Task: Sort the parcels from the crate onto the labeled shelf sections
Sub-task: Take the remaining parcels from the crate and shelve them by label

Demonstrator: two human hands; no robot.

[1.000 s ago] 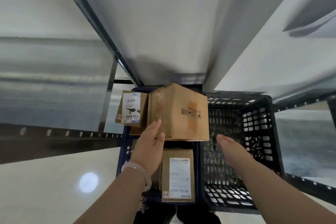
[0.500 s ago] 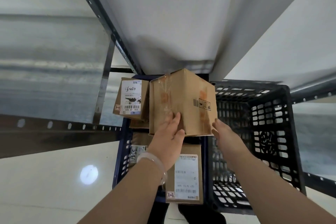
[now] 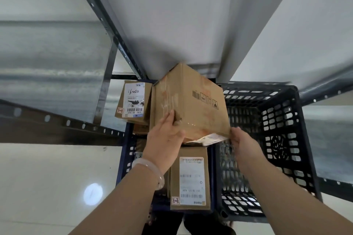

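A large brown cardboard parcel (image 3: 191, 101) is tilted up over the blue crate (image 3: 123, 156), its white label showing at the lower edge. My left hand (image 3: 166, 137) grips its near left corner, thumb on the top face. My right hand (image 3: 242, 143) holds its lower right corner, fingers underneath. Two smaller labelled parcels stay in the blue crate: one at the back left (image 3: 133, 101), one at the front (image 3: 191, 177).
An empty black lattice crate (image 3: 282, 139) stands right of the blue one. Grey metal shelf boards (image 3: 172, 15) and perforated uprights (image 3: 107, 19) fill the upper view. The pale glossy floor (image 3: 47, 177) lies lower left.
Both hands closed on the large parcel and raised it, tilting its near edge up; the right hand moved in from the black crate side to the parcel's corner.
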